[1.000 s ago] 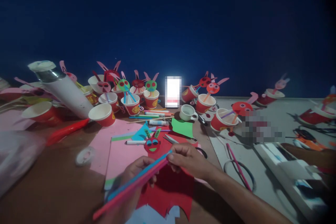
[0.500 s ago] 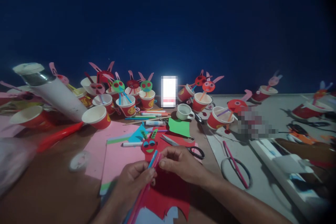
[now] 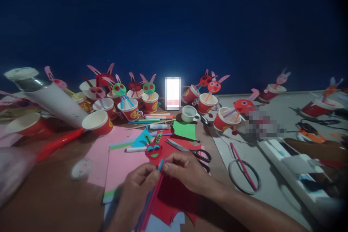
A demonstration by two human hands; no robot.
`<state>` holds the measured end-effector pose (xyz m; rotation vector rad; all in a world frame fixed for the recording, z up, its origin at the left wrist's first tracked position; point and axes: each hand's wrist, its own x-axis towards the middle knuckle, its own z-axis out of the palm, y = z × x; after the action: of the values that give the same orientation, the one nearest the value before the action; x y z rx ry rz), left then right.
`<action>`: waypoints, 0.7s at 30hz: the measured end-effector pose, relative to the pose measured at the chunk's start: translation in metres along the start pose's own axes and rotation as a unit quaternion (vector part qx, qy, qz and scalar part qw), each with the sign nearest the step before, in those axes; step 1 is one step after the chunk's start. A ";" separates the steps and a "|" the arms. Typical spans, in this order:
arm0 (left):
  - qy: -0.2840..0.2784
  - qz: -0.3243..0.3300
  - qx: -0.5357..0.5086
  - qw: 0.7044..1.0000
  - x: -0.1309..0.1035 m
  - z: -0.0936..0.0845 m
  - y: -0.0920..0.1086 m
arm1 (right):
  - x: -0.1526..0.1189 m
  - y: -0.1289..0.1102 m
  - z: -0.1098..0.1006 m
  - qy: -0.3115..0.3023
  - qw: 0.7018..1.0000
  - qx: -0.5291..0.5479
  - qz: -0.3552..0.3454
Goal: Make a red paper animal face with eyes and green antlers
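My left hand (image 3: 140, 185) is closed around drinking straws, a blue one (image 3: 161, 164) and a pink one (image 3: 150, 203), which slant down toward me. With thumb and forefinger pinched, my right hand (image 3: 186, 172) grips the straws at their upper end. Its fingertips hide part of the pink straw's end. Just beyond the hands lies a red paper face (image 3: 153, 151) with blue eyes, a green mouth and leaf-like green antennae. Below the hands is a sheet of red paper (image 3: 174, 203) with cut edges. Black-handled scissors (image 3: 203, 154) lie beyond my right hand.
Several red paper cups (image 3: 99, 122) with paper creatures on straws line the back. A white cup (image 3: 190, 114), markers (image 3: 160, 127) and green paper (image 3: 185, 130) lie mid-table. A tape roll (image 3: 81, 168) is at left, a power strip (image 3: 293, 170) at right.
The straws have shifted between my fingers; the pink end has dropped toward my right fingertips and the blue tip shows above them. The view has moved slightly.
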<state>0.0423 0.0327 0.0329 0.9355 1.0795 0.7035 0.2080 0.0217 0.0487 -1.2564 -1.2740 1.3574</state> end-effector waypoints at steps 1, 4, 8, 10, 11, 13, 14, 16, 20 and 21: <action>0.013 0.005 -0.007 1.000 -0.001 0.001 0.001 | -0.001 0.000 0.000 0.001 1.000 -0.011 -0.003; 0.021 0.019 -0.029 0.999 -0.003 0.003 0.001 | -0.004 -0.001 0.001 -0.005 0.999 -0.030 -0.009; 0.022 0.008 -0.062 0.998 -0.005 0.007 -0.002 | -0.006 -0.002 0.002 -0.002 0.999 -0.033 -0.019; 0.027 0.001 -0.071 0.997 -0.006 0.009 -0.003 | -0.006 -0.002 0.002 0.003 0.999 -0.028 -0.023; 0.027 -0.003 -0.074 0.997 -0.006 0.009 -0.003 | -0.006 -0.002 0.003 0.004 0.999 -0.027 -0.024; 0.023 -0.010 -0.079 0.997 -0.006 0.009 -0.003 | -0.006 -0.002 0.003 0.005 0.999 -0.030 -0.022; 0.022 -0.013 -0.081 0.996 -0.006 0.009 -0.003 | -0.006 -0.002 0.003 0.004 0.999 -0.036 -0.021; 0.021 -0.016 -0.081 0.996 -0.006 0.009 -0.003 | -0.005 -0.002 0.002 0.005 0.999 -0.048 -0.023; 0.010 -0.008 -0.069 0.998 -0.006 0.007 -0.002 | -0.002 0.000 0.001 0.008 0.999 -0.040 -0.019; 0.007 -0.003 -0.061 0.998 -0.005 0.006 0.000 | -0.001 0.001 0.001 0.010 0.999 -0.028 -0.013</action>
<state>0.0460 0.0269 0.0355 0.8248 1.0391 0.7635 0.2077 0.0203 0.0479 -1.2841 -1.3190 1.2945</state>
